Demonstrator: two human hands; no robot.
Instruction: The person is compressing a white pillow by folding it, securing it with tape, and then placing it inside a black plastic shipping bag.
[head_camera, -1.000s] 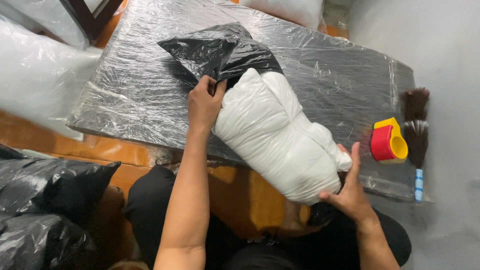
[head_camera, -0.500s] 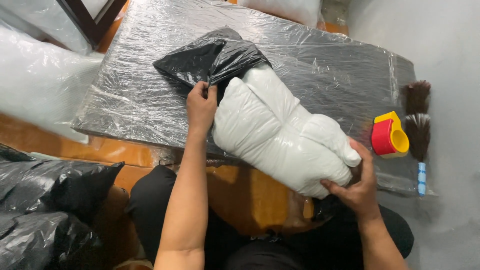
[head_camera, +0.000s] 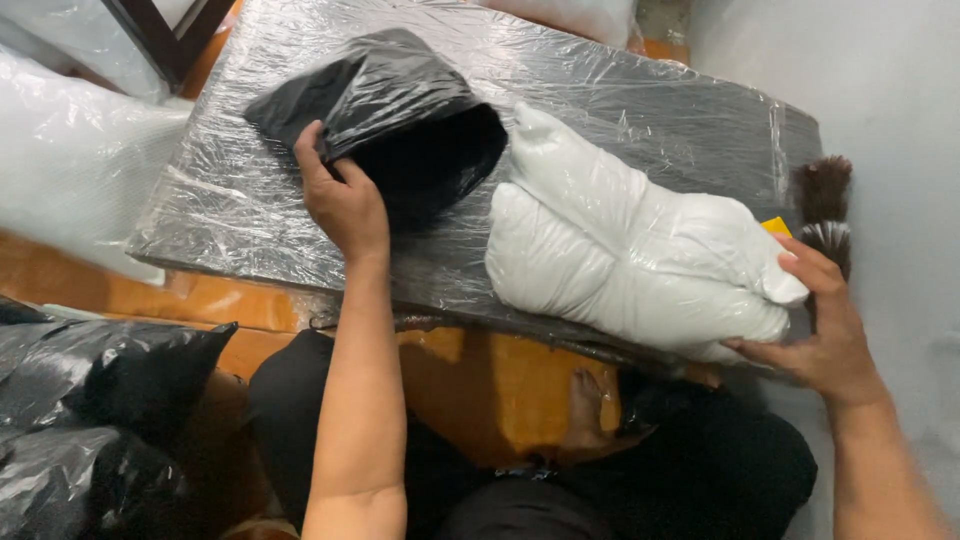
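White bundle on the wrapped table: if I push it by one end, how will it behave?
The white bundle looks soft and puffy, so it would probably buckle rather than slide. Its smooth film cover on the plastic-wrapped table may be slippery. The right hand grips one end.

A low dark table (head_camera: 650, 110) wrapped in clear film stands on an orange wooden floor (head_camera: 500, 385). A grey wall (head_camera: 890, 90) rises on the right; bubble wrap (head_camera: 70, 160) lies left.

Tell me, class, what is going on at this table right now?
A seated person works at a film-wrapped dark board. The left hand grips the rim of an open black plastic bag. The right hand holds the end of a white stuffed bundle, which lies apart from the bag. A brush sits behind.
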